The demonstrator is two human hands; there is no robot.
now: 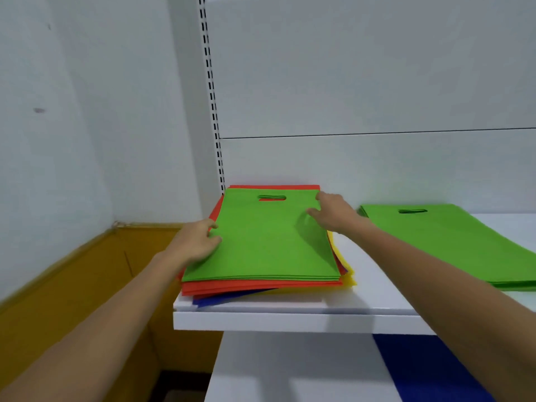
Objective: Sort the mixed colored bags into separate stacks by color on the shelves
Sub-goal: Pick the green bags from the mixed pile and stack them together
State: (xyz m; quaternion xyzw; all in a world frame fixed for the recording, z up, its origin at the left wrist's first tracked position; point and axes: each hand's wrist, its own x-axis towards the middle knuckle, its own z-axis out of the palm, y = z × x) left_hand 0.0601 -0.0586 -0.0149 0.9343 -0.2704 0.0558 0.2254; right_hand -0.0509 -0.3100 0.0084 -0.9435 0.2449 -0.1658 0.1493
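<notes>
A white shelf [290, 321] was seen, and a flat stack of green bags [452, 242] was laid on its right side, apart from a mixed pile [290, 284] at its left end. In that pile, red bags [220, 288], a yellow bag [349, 279] and blue bags [214, 299] were stacked under a top green bag [261, 242]. The left edge of the top green bag was gripped by the left hand [194, 242] with curled fingers, while its far right corner was touched by the right hand [333, 213] with loosely spread fingers, and it could not be told whether that edge was pinched.
</notes>
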